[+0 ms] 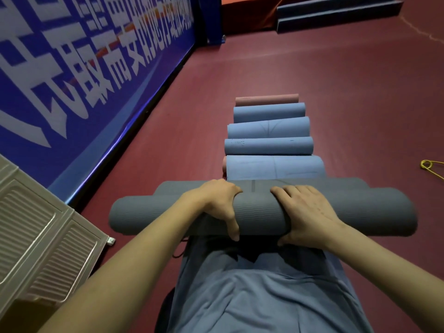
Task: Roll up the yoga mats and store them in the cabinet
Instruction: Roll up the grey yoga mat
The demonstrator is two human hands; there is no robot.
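A rolled grey yoga mat (374, 217) lies crosswise just in front of me, held above the floor. My left hand (217, 203) grips its middle, fingers over the top and thumb underneath. My right hand (310, 212) grips it beside the left, fingers wrapped over the top. A second grey roll (173, 187) sits right behind it, touching. Farther out, several rolled blue mats (269, 146) lie in a row on the red floor, with a pink roll (266, 99) at the far end. A pale cabinet (40, 239) with ribbed door panels stands at the lower left.
A blue banner wall (84, 75) with white lettering runs along the left side. Dark blue steps (336, 13) sit at the far back. A yellow cord (432, 168) lies on the floor at the right edge. My blue shorts fill the bottom centre.
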